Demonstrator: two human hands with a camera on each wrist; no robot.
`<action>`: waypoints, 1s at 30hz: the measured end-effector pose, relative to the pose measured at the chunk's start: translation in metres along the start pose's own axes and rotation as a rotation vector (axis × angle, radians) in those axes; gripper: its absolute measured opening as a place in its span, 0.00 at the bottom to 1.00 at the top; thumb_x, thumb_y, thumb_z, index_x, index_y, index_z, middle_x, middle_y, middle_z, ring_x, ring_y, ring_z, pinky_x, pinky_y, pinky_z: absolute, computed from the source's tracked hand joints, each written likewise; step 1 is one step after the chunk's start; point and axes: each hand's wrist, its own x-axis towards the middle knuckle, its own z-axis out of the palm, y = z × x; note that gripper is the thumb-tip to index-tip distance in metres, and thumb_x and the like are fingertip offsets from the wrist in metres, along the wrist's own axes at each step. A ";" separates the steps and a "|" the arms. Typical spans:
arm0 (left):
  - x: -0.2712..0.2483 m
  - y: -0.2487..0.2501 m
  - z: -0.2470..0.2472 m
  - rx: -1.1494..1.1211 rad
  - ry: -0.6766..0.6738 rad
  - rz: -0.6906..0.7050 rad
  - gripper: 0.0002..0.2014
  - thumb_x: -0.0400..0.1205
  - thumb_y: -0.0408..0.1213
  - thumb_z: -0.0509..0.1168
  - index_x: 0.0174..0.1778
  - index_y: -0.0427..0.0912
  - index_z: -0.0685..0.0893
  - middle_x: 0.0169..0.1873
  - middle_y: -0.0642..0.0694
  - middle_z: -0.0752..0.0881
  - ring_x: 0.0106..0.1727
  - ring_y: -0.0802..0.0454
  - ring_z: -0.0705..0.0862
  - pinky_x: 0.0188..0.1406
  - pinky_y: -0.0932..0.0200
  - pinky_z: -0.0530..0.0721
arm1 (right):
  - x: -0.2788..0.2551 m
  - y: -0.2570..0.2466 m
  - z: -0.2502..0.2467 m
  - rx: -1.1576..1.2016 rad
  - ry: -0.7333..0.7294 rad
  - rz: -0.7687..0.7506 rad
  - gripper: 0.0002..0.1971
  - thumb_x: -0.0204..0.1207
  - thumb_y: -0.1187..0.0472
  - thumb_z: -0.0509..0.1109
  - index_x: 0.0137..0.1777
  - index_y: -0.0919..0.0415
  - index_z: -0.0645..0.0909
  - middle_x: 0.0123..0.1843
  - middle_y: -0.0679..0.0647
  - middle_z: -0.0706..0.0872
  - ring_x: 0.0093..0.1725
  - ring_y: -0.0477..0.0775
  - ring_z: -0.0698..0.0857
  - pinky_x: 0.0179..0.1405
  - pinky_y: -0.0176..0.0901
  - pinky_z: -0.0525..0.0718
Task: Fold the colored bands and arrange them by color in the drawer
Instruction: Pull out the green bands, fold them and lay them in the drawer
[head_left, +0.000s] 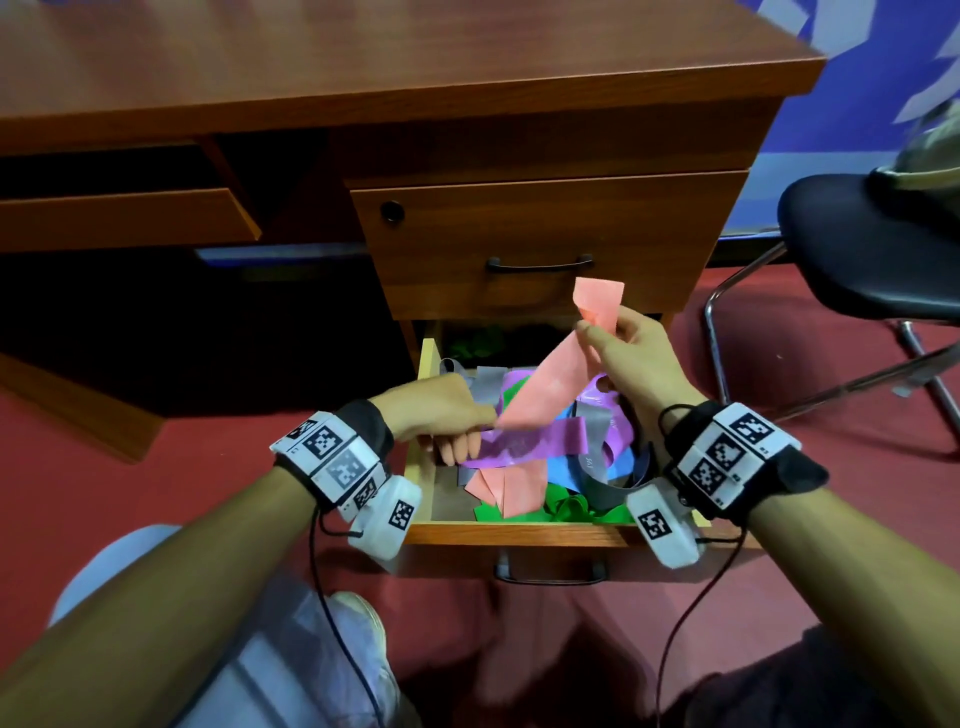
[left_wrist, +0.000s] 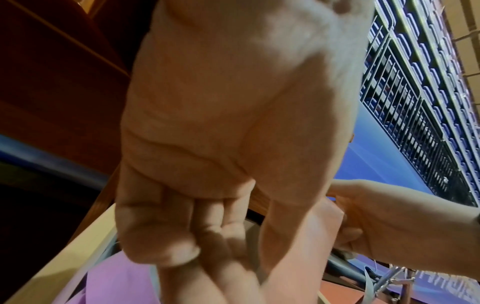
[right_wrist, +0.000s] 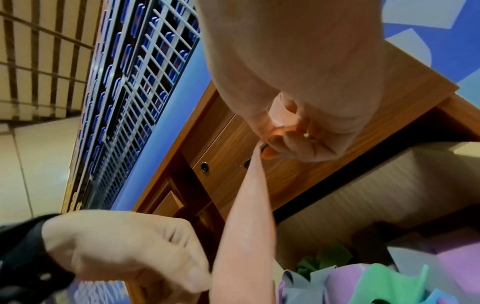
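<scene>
The pink band (head_left: 540, 387) is stretched between our right hand (head_left: 636, 358) and left hand (head_left: 441, 410), both pinching it, while the drawer (head_left: 519, 532) holds everything else unfolded and unsorted.

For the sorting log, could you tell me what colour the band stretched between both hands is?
Salmon pink band; clearest in the head view.

drawer (head_left: 427, 364) rear shadowed, perhaps green bands (head_left: 475, 343)

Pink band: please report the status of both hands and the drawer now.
Both hands grip the pink band: right hand high, left hand low. Band stretched, unfolded. Drawer open, other bands tangled, unsorted.
</scene>
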 end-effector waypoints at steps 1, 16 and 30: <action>0.001 -0.001 0.001 0.022 -0.036 -0.006 0.22 0.89 0.44 0.61 0.41 0.31 0.91 0.27 0.42 0.89 0.23 0.51 0.84 0.18 0.68 0.76 | 0.000 -0.001 -0.001 -0.030 -0.026 -0.034 0.07 0.81 0.57 0.70 0.51 0.59 0.86 0.38 0.50 0.86 0.28 0.42 0.81 0.24 0.36 0.77; 0.035 -0.018 -0.020 0.321 0.255 0.007 0.09 0.81 0.37 0.68 0.38 0.37 0.83 0.36 0.41 0.86 0.38 0.44 0.83 0.37 0.55 0.79 | -0.004 0.015 -0.001 -0.938 -0.596 0.077 0.28 0.81 0.45 0.68 0.76 0.60 0.74 0.77 0.59 0.77 0.73 0.59 0.77 0.62 0.42 0.75; 0.179 0.026 -0.025 0.931 0.169 0.004 0.04 0.81 0.33 0.68 0.51 0.41 0.84 0.51 0.42 0.89 0.56 0.40 0.89 0.51 0.47 0.87 | 0.020 0.026 0.003 -0.824 -0.554 0.004 0.24 0.79 0.47 0.70 0.70 0.60 0.78 0.71 0.60 0.83 0.70 0.62 0.81 0.66 0.52 0.81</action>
